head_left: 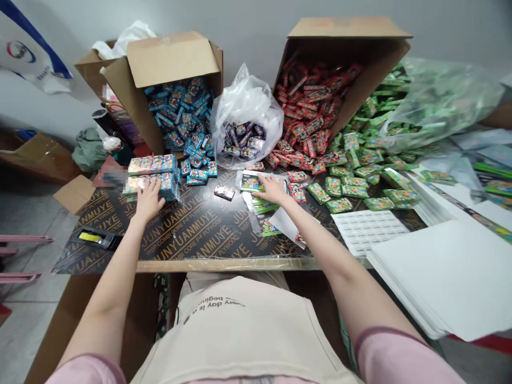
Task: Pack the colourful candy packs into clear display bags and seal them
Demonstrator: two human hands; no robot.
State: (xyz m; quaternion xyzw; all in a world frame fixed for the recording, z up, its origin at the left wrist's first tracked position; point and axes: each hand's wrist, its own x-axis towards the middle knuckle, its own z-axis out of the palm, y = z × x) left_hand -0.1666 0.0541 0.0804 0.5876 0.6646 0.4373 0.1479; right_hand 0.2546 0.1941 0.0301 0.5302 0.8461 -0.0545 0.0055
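Observation:
My left hand (149, 198) rests with fingers spread flat against a stack of wrapped multi-packs (152, 172) at the left of the dark plywood table (192, 234). My right hand (272, 188) lies on a clear flat bag holding a green pack (251, 183), fingers curled over its edge. A single purple pack (224, 192) lies between the two hands. More green packs in clear sleeves (265, 207) lie under my right wrist.
A tipped box of blue packs (184, 114) stands back left, a clear bag of purple packs (243, 140) in the middle, a tipped box of red packs (312, 106) beside it. Green packs (360, 176) spread right. White sheets (440, 277) and a label sheet (366, 229) lie at right. A tape dispenser (94, 237) sits front left.

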